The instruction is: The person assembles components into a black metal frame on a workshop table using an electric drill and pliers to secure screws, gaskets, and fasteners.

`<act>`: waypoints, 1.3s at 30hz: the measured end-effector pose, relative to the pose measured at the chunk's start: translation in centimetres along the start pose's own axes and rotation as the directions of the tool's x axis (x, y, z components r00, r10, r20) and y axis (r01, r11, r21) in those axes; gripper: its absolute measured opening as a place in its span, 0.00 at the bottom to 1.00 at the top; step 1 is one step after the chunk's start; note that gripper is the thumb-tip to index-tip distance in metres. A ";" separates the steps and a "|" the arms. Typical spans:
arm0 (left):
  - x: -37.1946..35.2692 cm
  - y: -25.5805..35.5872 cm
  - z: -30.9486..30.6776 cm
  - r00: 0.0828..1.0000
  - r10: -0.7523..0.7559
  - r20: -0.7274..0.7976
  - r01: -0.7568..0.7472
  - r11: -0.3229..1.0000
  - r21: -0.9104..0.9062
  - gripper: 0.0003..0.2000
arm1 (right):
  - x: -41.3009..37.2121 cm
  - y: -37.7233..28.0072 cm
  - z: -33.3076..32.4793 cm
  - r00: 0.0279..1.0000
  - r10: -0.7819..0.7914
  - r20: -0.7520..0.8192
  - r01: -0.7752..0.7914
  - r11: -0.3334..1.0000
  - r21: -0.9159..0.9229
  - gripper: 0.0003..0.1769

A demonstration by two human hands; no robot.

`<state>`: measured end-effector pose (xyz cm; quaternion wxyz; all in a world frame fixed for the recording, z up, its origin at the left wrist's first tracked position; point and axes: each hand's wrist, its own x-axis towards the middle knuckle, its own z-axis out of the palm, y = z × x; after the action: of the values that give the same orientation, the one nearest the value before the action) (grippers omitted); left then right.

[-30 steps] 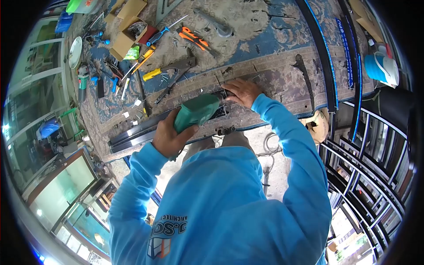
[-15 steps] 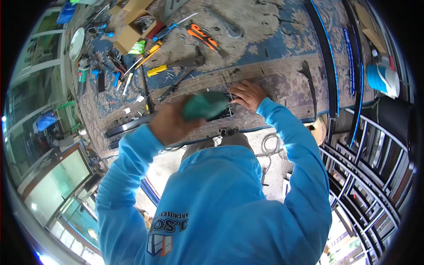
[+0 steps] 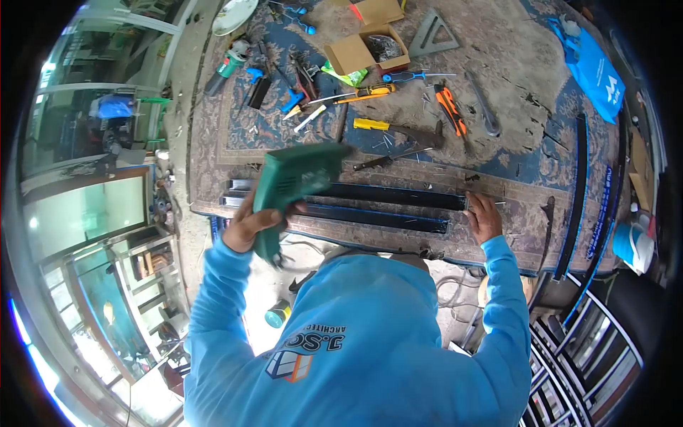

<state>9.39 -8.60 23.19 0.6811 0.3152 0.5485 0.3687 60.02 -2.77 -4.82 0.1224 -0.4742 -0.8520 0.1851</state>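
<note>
My left hand (image 3: pixel 249 222) is wrapped round the handle of a green power drill (image 3: pixel 295 174), held up over the left part of the carpet-covered bench. The drill's front end, pointing right, is blurred. Below it lie two black metal profiles, a longer one (image 3: pixel 398 195) and a nearer one (image 3: pixel 384 218) with a blue edge strip. My right hand (image 3: pixel 485 217) has its fingers closed round the right end of the longer profile. A thin pale piece sticks out beside those fingers, too small to name.
Beyond the profiles lie a yellow-handled tool (image 3: pixel 371 124), an orange-and-black cutter (image 3: pixel 450 110), screwdrivers (image 3: pixel 373 91), a green grinder (image 3: pixel 229 65) and a cardboard box (image 3: pixel 348 57) of small metal parts. Long dark strips (image 3: pixel 576 192) and a blue bag (image 3: pixel 594 67) are at the right.
My left hand has swung the drill left, away from my right hand, and the profiles now show more fully. My right hand stays at the profile's end. The view has turned left.
</note>
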 end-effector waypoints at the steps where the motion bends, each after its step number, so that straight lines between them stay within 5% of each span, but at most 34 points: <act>1: 1.0 -0.6 -1.6 0.992 0.122 -0.043 -0.102 0.943 0.318 0.46 | 0.6 -1.5 -1.4 0.999 0.034 -0.038 -0.032 0.998 0.058 0.31; 2: 2.4 -1.7 -3.5 0.965 0.257 -0.046 -0.178 0.777 0.604 0.45 | 1.1 -2.8 -2.4 0.995 0.069 -0.077 -0.060 0.992 0.115 0.32; 4: 6.5 -5.2 -9.3 0.930 0.351 -0.105 -0.025 0.347 0.938 0.46 | 1.3 -4.1 -2.3 0.950 0.162 -0.266 -0.122 0.979 0.162 0.30; 6: 10.8 -9.1 -15.6 0.895 0.363 -0.257 0.257 0.051 0.965 0.48 | 0.2 -5.7 -1.4 0.863 0.379 -0.334 -0.266 0.903 0.339 0.28; 7: 11.9 -10.7 -18.2 0.883 0.373 -0.286 0.293 0.039 0.955 0.49 | -0.6 -6.8 -0.6 0.787 0.460 -0.411 -0.312 0.872 0.377 0.25; 10: 15.1 -13.3 -21.1 0.832 0.395 -0.389 0.408 0.039 0.912 0.49 | -7.0 -11.9 4.4 0.530 0.816 -0.232 -0.628 0.561 0.539 0.15; 12: 15.1 -14.0 -19.5 0.776 0.391 -0.495 0.505 0.086 0.859 0.49 | -11.3 -17.8 7.5 0.509 0.851 -0.131 -0.609 0.463 0.644 0.17; 13: 15.9 -15.6 -17.9 0.683 0.572 -0.454 0.485 0.109 0.868 0.43 | -13.4 -20.9 8.7 0.497 0.866 0.055 -0.683 0.351 0.641 0.20; 15: 17.1 -15.7 -12.0 0.674 0.733 -0.094 -0.042 0.165 0.985 0.34 | -12.6 -23.7 8.0 0.402 0.867 0.295 -0.668 0.058 0.742 0.22; 16: 18.3 -15.4 -7.5 0.781 0.624 -0.042 -0.244 0.365 0.899 0.27 | -9.1 -24.7 4.7 0.348 0.865 0.361 -0.545 -0.126 0.829 0.21; 17: 19.9 -16.4 -4.0 0.822 0.558 0.117 -0.385 0.392 0.835 0.25 | -5.8 -25.5 1.3 0.304 0.847 0.435 -0.390 -0.306 0.869 0.21; 20: 24.0 -16.1 5.5 0.850 0.463 0.251 -0.400 0.259 0.879 0.21 | 0.8 -23.4 -1.7 0.524 0.851 0.030 -0.430 0.233 0.872 0.13; 21: 25.7 -17.9 6.3 0.850 0.446 0.281 -0.400 0.198 0.895 0.19 | 2.2 -21.5 -0.9 0.625 0.753 -0.206 -0.422 0.548 0.722 0.12; 24: 27.3 -17.0 5.9 0.895 0.407 0.183 -0.374 0.460 0.805 0.18 | 6.7 -17.6 -0.9 0.731 0.665 -0.152 -0.469 0.652 0.596 0.11; 25: 25.7 -15.8 4.8 0.747 0.625 0.227 -0.577 0.438 0.690 0.17 | 7.9 -16.5 -0.1 0.750 0.640 -0.165 -0.474 0.695 0.541 0.11; 27: 19.9 -10.5 1.6 0.839 0.479 0.259 -0.540 0.673 0.506 0.15 | 10.4 -14.1 2.7 0.815 0.522 -0.253 -0.386 0.814 0.434 0.11; 29: 15.1 -7.3 -1.8 0.860 0.471 0.195 -0.496 0.686 0.531 0.17 | 13.8 -13.8 4.4 0.836 0.501 -0.225 -0.394 0.832 0.390 0.12; 32: 10.6 -5.2 -3.8 0.798 0.602 0.007 -0.576 0.760 0.302 0.18 | 19.2 -13.7 6.3 0.859 0.465 -0.216 -0.419 0.879 0.226 0.11; 34: 8.5 -5.9 -5.9 0.879 0.477 -0.020 -0.471 0.874 0.118 0.21 | 21.8 -13.9 7.7 0.840 0.511 -0.181 -0.508 0.859 0.066 0.10; 37: 7.1 -9.6 -7.0 0.916 0.384 -0.119 -0.376 0.923 0.081 0.24 | 23.9 -13.0 8.4 0.899 0.433 -0.067 -0.438 0.885 -0.156 0.13; 39: 7.0 -13.4 -8.2 0.940 0.333 -0.069 -0.324 0.939 0.119 0.23 | 23.7 -14.3 7.7 0.901 0.418 -0.116 -0.413 0.908 0.065 0.13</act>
<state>4.39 -9.54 6.75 0.5674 0.4215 0.5365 0.4611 33.83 8.98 -4.80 0.1433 -0.6532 -0.7181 0.1927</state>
